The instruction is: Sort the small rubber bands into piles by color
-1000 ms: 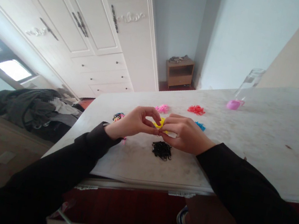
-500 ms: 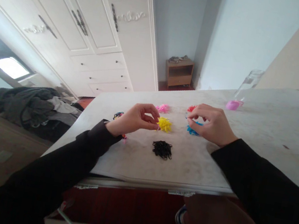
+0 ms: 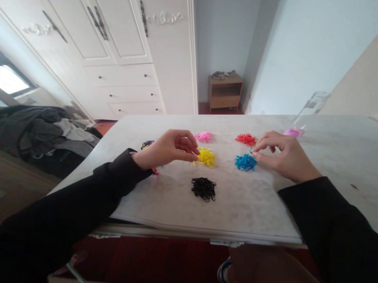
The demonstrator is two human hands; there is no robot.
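Small rubber bands lie sorted by colour in piles on the white table (image 3: 246,210). My left hand (image 3: 169,150) hovers at the left side of the yellow pile (image 3: 207,157), thumb and fingertips pinched; what they hold, if anything, is too small to make out. Between the red pile (image 3: 246,139) and the blue pile (image 3: 246,162), my right hand (image 3: 282,153) pinches a blue rubber band (image 3: 251,150). A pink pile (image 3: 204,136) sits behind the yellow one, and a black pile (image 3: 203,188) is nearest me. Mixed bands (image 3: 147,144) are partly hidden by my left hand.
A clear glass bottle (image 3: 310,107) with something pink at its base stands at the back right. Dark clothes (image 3: 30,130) are heaped left of the table. Behind are a white wardrobe (image 3: 124,52) and a small wooden cabinet (image 3: 225,92).
My right hand has moved right, away from over the blue pile, uncovering the blue and red piles. My left hand has stayed nearly in place beside the yellow pile.
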